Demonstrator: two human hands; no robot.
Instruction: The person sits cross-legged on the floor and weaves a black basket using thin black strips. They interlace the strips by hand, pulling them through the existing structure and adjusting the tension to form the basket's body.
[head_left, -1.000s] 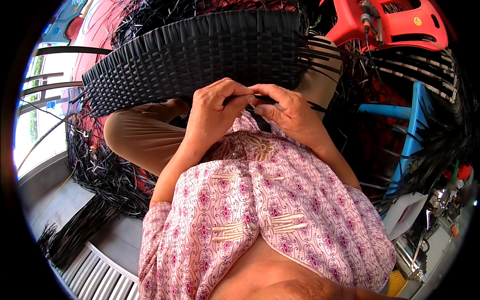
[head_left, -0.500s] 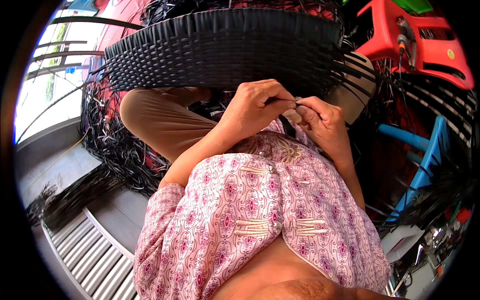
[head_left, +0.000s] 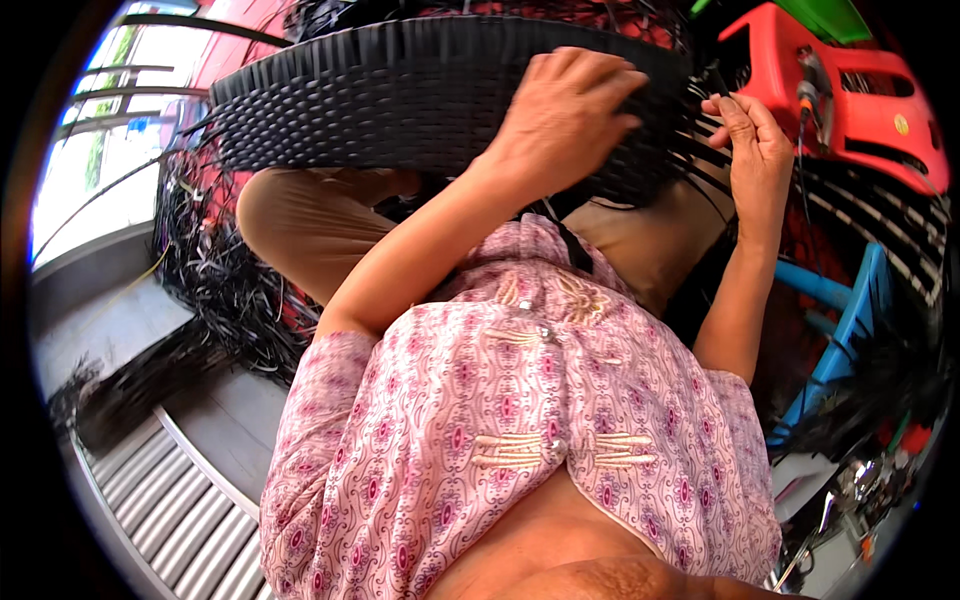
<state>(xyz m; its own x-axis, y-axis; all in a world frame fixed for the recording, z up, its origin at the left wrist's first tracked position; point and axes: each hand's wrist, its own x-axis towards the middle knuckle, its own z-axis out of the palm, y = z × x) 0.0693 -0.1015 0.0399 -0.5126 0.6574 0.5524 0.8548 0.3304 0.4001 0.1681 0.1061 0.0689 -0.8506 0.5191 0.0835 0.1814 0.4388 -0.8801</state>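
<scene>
Across my lap lies a curved panel woven from black plastic strips (head_left: 400,110), with loose strip ends sticking out at both sides. My left hand (head_left: 575,120) is over the right part of this weave, its fingers apart and slightly bent, with nothing visible in them; whether it touches the panel I cannot tell. Beyond the panel's right end, my right hand (head_left: 757,150) is raised with thumb and fingers pinched together. A thin black strip (head_left: 716,82) shows at those fingertips.
A red plastic stool (head_left: 872,95) with a corded tool (head_left: 808,85) on it stands at the far right. Below it is a blue frame (head_left: 840,340). Tangled black strips (head_left: 215,250) heap up on the left, beside a grey step (head_left: 110,300).
My hands, which were close together in front of my waist, have parted. The left has moved up over the panel, and the right has moved up and right toward the stool.
</scene>
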